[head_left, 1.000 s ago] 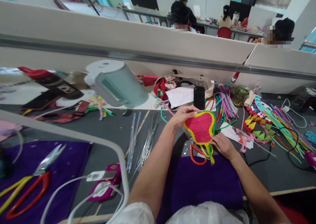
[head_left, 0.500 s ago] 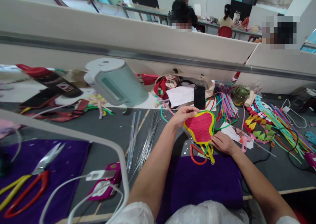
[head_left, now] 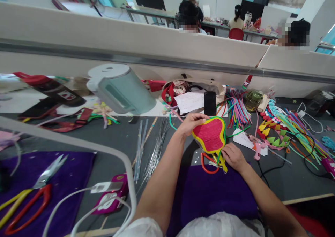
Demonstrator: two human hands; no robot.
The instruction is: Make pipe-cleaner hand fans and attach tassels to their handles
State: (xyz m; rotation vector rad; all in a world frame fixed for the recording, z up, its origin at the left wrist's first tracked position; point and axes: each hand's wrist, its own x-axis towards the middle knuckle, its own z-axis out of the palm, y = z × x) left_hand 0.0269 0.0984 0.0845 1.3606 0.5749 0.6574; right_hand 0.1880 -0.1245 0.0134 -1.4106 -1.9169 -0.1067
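A flat pipe-cleaner piece (head_left: 209,135), red inside with a yellow and green border, is held up over the table. My left hand (head_left: 193,123) pinches its upper left edge between thumb and fingers. At its lower right edge, the closed fingers of my right hand (head_left: 233,156) grip the border near a green stem (head_left: 218,158). Just beneath lies a pair of scissors with a red handle loop (head_left: 206,163) and a yellow one; the piece hides its blades. A green pipe cleaner (head_left: 238,131) sticks out to the right of the piece.
A pink glue gun (head_left: 259,150) with a black cord lies right. Pipe-cleaner bundles (head_left: 238,109), a green jar (head_left: 253,99) and a black phone (head_left: 210,104) stand behind. Leftward are a kettle (head_left: 125,90), large scissors (head_left: 47,176) and a white metal frame (head_left: 127,157). Purple cloth (head_left: 214,191) lies in front.
My right hand has shifted slightly down along the edge of the piece, its fingers drawn in more. The whole view has shifted a little; my left hand keeps its hold.
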